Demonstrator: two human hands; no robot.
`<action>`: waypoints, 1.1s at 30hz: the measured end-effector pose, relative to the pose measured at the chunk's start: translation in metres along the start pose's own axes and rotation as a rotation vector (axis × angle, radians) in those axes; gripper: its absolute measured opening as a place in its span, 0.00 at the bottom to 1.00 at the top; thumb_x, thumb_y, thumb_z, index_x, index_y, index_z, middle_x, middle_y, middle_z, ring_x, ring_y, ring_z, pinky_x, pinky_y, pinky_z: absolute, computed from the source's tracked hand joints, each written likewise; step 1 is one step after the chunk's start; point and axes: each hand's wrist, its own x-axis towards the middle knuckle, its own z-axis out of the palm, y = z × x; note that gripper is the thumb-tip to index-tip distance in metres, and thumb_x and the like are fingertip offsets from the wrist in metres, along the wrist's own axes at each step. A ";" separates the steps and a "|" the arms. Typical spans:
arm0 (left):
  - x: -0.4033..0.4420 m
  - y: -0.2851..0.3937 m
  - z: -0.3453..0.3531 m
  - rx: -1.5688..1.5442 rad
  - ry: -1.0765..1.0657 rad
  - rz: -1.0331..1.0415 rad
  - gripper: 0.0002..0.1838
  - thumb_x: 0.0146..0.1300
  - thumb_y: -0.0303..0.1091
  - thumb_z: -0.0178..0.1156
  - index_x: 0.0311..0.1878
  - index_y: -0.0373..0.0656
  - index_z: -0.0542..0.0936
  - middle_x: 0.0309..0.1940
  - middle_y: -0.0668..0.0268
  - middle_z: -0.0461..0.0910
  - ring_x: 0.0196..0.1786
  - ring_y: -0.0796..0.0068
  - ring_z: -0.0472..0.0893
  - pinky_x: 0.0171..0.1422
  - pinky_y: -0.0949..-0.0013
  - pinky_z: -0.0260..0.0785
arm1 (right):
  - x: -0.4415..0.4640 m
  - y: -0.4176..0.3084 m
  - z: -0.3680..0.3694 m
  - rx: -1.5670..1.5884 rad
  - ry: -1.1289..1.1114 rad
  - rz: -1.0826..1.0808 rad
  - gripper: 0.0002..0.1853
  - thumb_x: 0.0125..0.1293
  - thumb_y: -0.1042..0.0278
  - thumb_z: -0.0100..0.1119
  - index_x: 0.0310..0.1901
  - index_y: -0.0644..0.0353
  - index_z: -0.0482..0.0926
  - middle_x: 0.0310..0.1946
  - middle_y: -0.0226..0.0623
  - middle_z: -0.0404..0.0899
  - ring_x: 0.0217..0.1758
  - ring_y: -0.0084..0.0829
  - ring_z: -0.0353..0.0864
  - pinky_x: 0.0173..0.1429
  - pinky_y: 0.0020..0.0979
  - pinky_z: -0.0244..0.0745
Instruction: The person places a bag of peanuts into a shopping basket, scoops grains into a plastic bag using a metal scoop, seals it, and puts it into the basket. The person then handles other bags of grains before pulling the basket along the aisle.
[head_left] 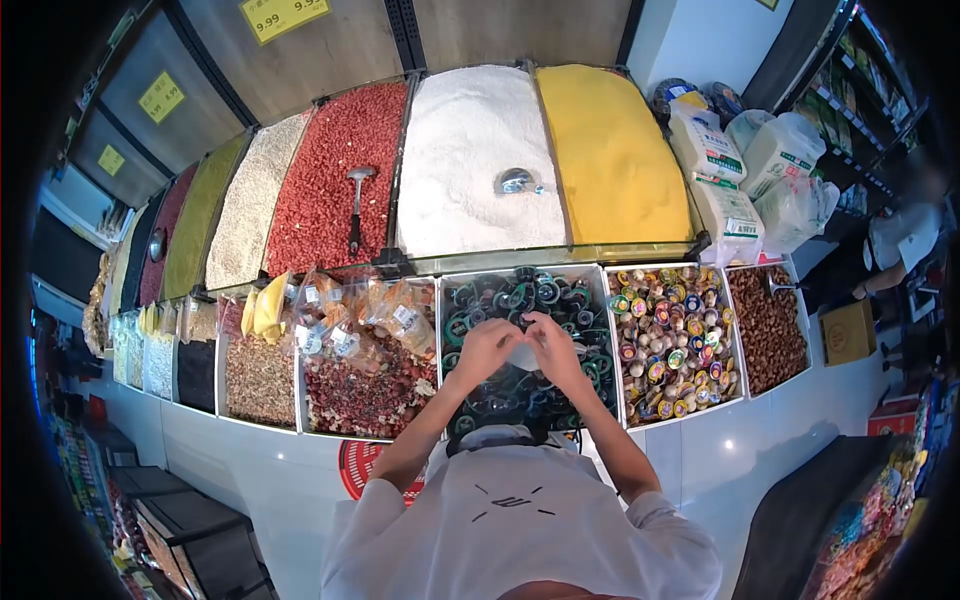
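Over a white-edged bin (604,300) of dark round packages with green rims (530,290), my two hands are close together. My left hand (485,350) has its fingers pinched on the edge of a thin translucent plastic bag (523,357). The fingers of my right hand (553,348) are pinched on the same bag from the other side. The bag hangs between and just below my fingertips, and its lower part is hard to make out against the dark packages.
Right of this bin are small round colourful packages (675,340) and brown nuts or dates (765,325). Mixed dried goods (365,395) and bagged snacks (345,330) lie left. Behind are white grain (470,130), yellow grain (615,150) and red peanuts (330,150) with a scoop (357,205). Another person (900,240) stands right.
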 end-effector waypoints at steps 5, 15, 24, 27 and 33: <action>0.000 -0.003 0.001 -0.005 -0.049 0.014 0.03 0.53 0.27 0.61 0.30 0.39 0.77 0.27 0.62 0.77 0.31 0.60 0.77 0.36 0.65 0.68 | 0.000 -0.002 -0.001 0.034 0.038 0.023 0.23 0.54 0.83 0.55 0.52 0.61 0.65 0.28 0.40 0.74 0.32 0.38 0.76 0.37 0.35 0.70; 0.002 0.003 -0.002 0.071 -0.062 0.027 0.02 0.50 0.29 0.60 0.27 0.43 0.76 0.26 0.64 0.75 0.33 0.62 0.76 0.38 0.63 0.66 | -0.003 -0.013 -0.006 -0.047 0.032 0.084 0.20 0.55 0.83 0.56 0.50 0.61 0.65 0.28 0.41 0.75 0.32 0.36 0.78 0.39 0.31 0.73; 0.007 0.007 0.002 0.277 -0.096 0.154 0.02 0.49 0.31 0.58 0.26 0.44 0.76 0.26 0.68 0.74 0.34 0.68 0.75 0.41 0.66 0.63 | -0.005 -0.009 -0.010 -0.059 0.030 0.097 0.21 0.55 0.84 0.56 0.50 0.61 0.64 0.29 0.41 0.76 0.33 0.37 0.79 0.39 0.31 0.74; 0.006 0.009 0.005 0.313 -0.084 0.156 0.02 0.47 0.30 0.57 0.26 0.45 0.76 0.27 0.69 0.74 0.34 0.70 0.75 0.43 0.66 0.62 | -0.007 -0.008 -0.015 -0.122 0.012 0.104 0.20 0.55 0.84 0.55 0.49 0.62 0.64 0.29 0.42 0.76 0.34 0.37 0.80 0.40 0.31 0.74; 0.008 0.014 0.005 0.378 -0.161 0.215 0.02 0.51 0.28 0.57 0.29 0.43 0.76 0.27 0.67 0.74 0.35 0.68 0.75 0.44 0.66 0.61 | -0.009 -0.007 -0.009 -0.135 0.036 0.067 0.20 0.54 0.85 0.55 0.49 0.62 0.65 0.29 0.42 0.76 0.34 0.39 0.79 0.40 0.32 0.74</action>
